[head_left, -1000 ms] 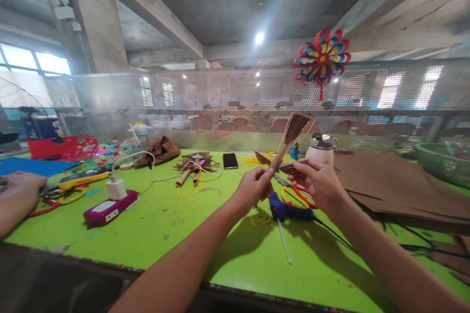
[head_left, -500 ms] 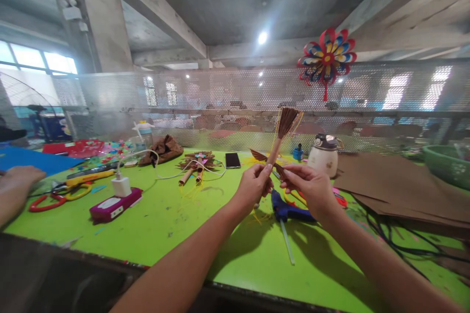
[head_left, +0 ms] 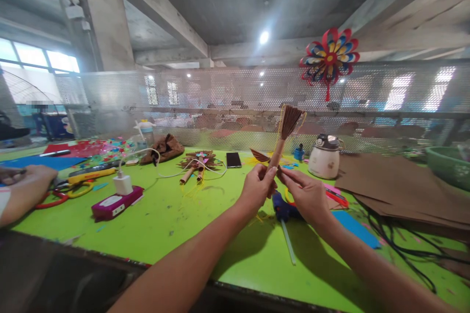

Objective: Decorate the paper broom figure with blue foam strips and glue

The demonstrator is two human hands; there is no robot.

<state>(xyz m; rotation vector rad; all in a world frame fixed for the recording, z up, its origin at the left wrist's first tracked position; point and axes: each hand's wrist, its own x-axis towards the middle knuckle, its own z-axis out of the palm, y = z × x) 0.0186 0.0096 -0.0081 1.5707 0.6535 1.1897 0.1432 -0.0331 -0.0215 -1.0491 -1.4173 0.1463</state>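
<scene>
I hold a small brown paper broom (head_left: 284, 129) upright above the green table (head_left: 176, 225). Its rolled stick rises from my fists to a fanned brown head with yellow strands. My left hand (head_left: 257, 189) is closed around the lower stick. My right hand (head_left: 307, 194) pinches a dark brown leaf-shaped piece against the stick just beside the left hand. A second brown leaf piece (head_left: 260, 156) juts out to the left of the stick. Under my hands lies a blue glue gun (head_left: 284, 211) with a clear glue stick pointing toward me.
Another person's hand (head_left: 25, 190) rests at the left by red and yellow scissors (head_left: 68, 190). A magenta power bank with white charger (head_left: 115, 200), finished brown paper flowers (head_left: 196, 162), a phone (head_left: 233, 159), a white jar (head_left: 325, 156) and brown cardboard sheets (head_left: 396, 186) lie around. Black cables trail at right.
My hands have drawn closer together and slightly lower on the stick. The broom has tilted more upright. The camera view has shifted a little, and the other person's hand moved in.
</scene>
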